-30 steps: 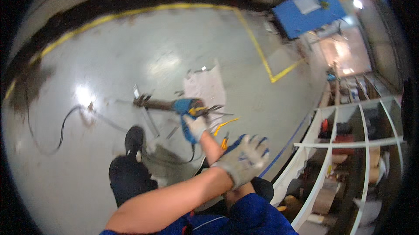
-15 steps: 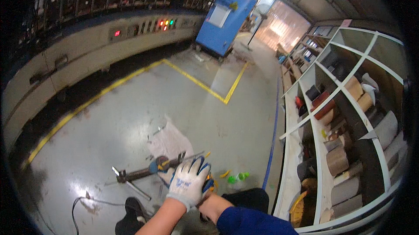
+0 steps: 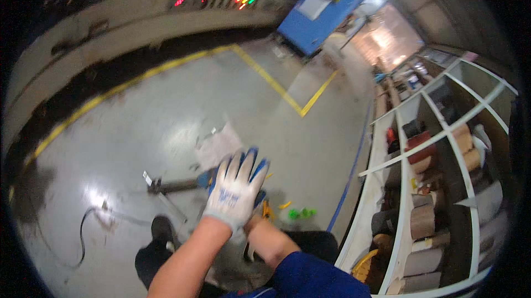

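Observation:
My left hand (image 3: 233, 194), in a white knit glove with blue-coated fingertips, reaches over the floor with its back upward and its fingers stretched out. It overlaps my right hand (image 3: 259, 198), of which only a bit of blue glove shows; those fingers are hidden. Beyond the left hand's wrist side, a dark metal bar stand (image 3: 180, 186) with thin pale legs lies along the floor. A round blue part (image 3: 206, 179) sits at its end next to the left hand. An orange-yellow object (image 3: 267, 210) shows just beside the right hand, its kind unclear.
A pale sheet (image 3: 219, 146) lies on the floor ahead. Green pieces (image 3: 302, 213) and a small yellow piece (image 3: 285, 205) are at right. A black cable (image 3: 83, 234) curves at left. White shelving (image 3: 395, 226) holds rolls; a long machine (image 3: 133, 27) and blue cabinet (image 3: 321, 13) stand beyond.
The view has swung, shifting the room's far parts right and upward. My left hand's fingers now point more upright and cover more of the bar stand's end.

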Tool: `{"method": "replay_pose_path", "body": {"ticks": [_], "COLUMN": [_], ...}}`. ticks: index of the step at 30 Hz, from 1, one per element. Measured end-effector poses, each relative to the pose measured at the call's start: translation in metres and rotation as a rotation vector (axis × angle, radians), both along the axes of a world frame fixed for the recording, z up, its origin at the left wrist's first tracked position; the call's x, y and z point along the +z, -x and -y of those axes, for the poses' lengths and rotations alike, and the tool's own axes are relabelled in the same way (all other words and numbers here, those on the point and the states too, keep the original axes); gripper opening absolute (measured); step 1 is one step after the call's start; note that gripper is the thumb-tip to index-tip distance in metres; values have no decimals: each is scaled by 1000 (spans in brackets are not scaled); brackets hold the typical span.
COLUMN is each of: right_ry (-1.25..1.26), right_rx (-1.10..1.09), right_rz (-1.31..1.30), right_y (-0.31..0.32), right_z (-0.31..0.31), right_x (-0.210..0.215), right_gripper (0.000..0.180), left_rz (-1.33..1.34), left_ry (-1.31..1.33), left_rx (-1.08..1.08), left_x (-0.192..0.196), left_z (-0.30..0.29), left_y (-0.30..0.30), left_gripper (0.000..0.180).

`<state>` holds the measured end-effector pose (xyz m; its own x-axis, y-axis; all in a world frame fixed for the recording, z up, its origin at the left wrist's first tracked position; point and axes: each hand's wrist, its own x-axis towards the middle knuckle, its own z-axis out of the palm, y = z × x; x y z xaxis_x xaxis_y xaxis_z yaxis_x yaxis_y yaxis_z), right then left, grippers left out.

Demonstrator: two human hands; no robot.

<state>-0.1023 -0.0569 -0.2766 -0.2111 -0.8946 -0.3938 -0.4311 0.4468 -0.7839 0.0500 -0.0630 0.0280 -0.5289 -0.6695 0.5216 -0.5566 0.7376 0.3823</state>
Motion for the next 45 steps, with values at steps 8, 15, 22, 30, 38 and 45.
{"method": "replay_pose_path", "body": {"ticks": [8,15,22,30,38,45], "right_ry": [-31,-28,-3,134,52,500], "right_rx": [-34,-34,-10,105,110,604], "right_rz": [68,117,119,77,44,-696], "right_y": [-6,-3,-11,-2,-6,19], "right_z": [1,7,17,16,22,26], "right_x": [11,16,8,-18,13,-28], "right_gripper": [35,35,35,35,32,27], "left_rz": [3,31,47,25,69,21], "left_ry": [110,24,33,57,69,23], "left_rx": [147,187,227,334,389,343], "left_x": [10,15,23,32,36,35], "left_z": [20,16,18,26,32,19], "left_y": [-24,-43,-49,-65,-74,-68], "left_gripper": [80,83,82,84,86,91]}}
